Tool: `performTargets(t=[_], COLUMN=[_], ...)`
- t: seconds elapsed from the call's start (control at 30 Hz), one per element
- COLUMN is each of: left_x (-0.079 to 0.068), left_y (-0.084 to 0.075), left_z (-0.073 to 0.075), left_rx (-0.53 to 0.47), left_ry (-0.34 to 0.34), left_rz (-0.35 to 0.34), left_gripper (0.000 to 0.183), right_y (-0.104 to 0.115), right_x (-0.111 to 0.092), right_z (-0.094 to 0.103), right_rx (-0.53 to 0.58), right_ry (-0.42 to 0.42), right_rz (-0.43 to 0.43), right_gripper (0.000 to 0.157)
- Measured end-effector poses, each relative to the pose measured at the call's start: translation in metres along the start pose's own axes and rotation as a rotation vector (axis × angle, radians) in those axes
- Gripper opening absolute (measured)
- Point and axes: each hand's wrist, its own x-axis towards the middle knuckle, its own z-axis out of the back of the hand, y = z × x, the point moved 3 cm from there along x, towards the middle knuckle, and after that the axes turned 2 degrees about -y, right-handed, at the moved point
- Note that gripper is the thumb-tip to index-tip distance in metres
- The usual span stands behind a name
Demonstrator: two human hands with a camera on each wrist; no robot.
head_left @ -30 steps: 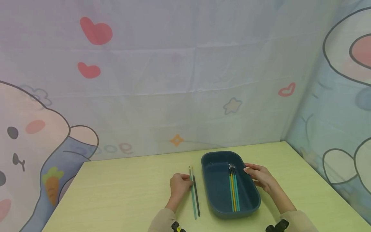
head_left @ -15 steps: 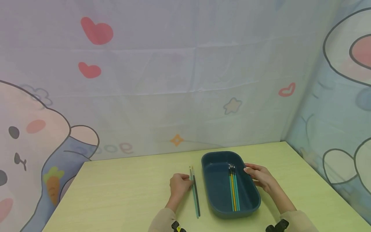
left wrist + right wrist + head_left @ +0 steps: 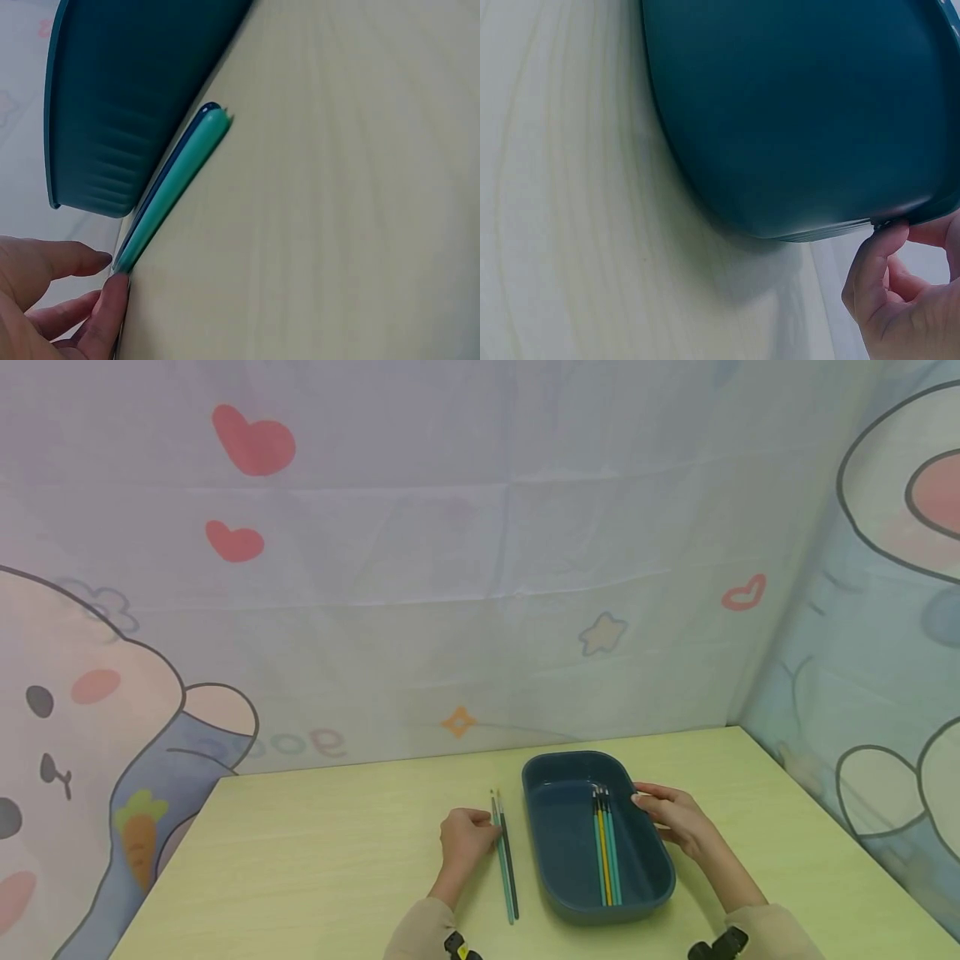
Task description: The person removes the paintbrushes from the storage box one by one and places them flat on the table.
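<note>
My left hand (image 3: 465,842) pinches a green paintbrush (image 3: 503,870) and a dark paintbrush (image 3: 512,877) near their upper part, seen in the head view. The two lie side by side on the table, bristle ends away from me. In the left wrist view the green handle (image 3: 182,166) lies against the dark handle (image 3: 169,161), with fingertips on both sides. To their right stands a dark teal plastic tray (image 3: 558,852). Several more paintbrushes (image 3: 606,860), green and yellow, lie in it. My right hand (image 3: 675,817) grips the tray's right rim, thumb over the edge.
The pale wood-grain table (image 3: 322,860) ends at a cartoon-printed cloth (image 3: 405,568) at the back. More printed cloth (image 3: 900,677) hangs along the right side. The tray's wall (image 3: 127,112) rises close beside the two paintbrushes.
The green paintbrush's handle end has swung slightly right, closer to the dark one. Both hands and the tray stay nearly in place.
</note>
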Motion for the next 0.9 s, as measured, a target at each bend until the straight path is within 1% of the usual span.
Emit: performTargets(t=[0.27, 0.43, 0.53, 0.73, 0.87, 0.9], left_x=[0.0, 0.0, 0.001, 0.001, 0.0, 0.0], left_y=[-0.002, -0.007, -0.011, -0.02, -0.028, -0.03], left_z=[0.003, 0.007, 0.009, 0.01, 0.01, 0.01], left_rx=[-0.025, -0.037, -0.048, -0.125, -0.176, -0.184], left_ry=[-0.013, -0.038, -0.039, -0.012, 0.019, 0.026], left_rz=[0.026, 0.033, 0.048, 0.093, 0.1, 0.092], left_gripper=[0.026, 0.024, 0.023, 0.024, 0.025, 0.026], right_y=[0.001, 0.001, 0.002, 0.002, 0.002, 0.002], right_x=[0.0, 0.0, -0.001, -0.002, -0.002, -0.002], right_z=[-0.001, -0.001, -0.001, -0.001, -0.001, -0.001], right_rx=[0.012, 0.007, 0.006, 0.006, -0.007, -0.007], right_ry=[0.0, 0.001, 0.0, 0.001, -0.001, -0.002], right_rz=[-0.004, -0.003, -0.005, -0.007, -0.006, -0.006], right_gripper=[0.059, 0.058, 0.058, 0.057, 0.057, 0.057])
